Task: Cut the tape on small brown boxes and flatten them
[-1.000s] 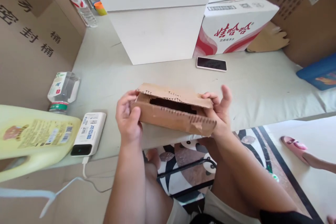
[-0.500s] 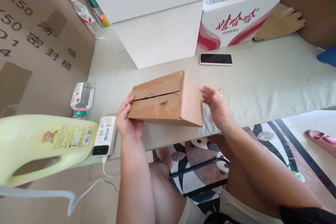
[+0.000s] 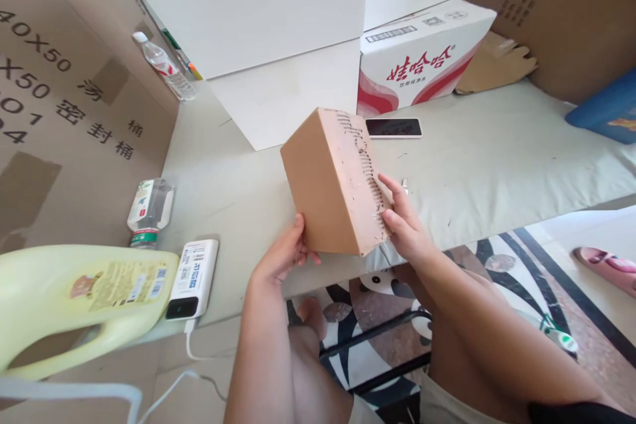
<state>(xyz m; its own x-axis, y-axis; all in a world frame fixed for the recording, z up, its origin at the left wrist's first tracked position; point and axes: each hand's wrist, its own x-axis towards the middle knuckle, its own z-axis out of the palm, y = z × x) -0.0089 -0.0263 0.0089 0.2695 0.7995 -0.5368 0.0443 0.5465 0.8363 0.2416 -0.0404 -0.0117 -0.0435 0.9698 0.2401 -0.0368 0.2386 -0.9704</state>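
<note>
A brown cardboard box is tilted up between my two hands above the cloth-covered surface. One of its faces is plain; the narrower one on the right bears a row of dark marks like stitches. My left hand grips the lower left edge, with some fingers hidden behind the box. At the right edge, my right hand has its thumb and index finger against the cardboard. Just beyond the box lies a phone, screen up. A small shiny piece rests near my right fingers, too small to name.
On the left are a white power bank with a cable, a large yellow jug and a clear plastic bottle. White boxes and a red-and-white carton stand at the back. A blue object sits far right.
The box has been turned, so its taped seam no longer shows and a stitched-looking face is in view. My right hand has come onto its right edge; my left hand has shifted right.
</note>
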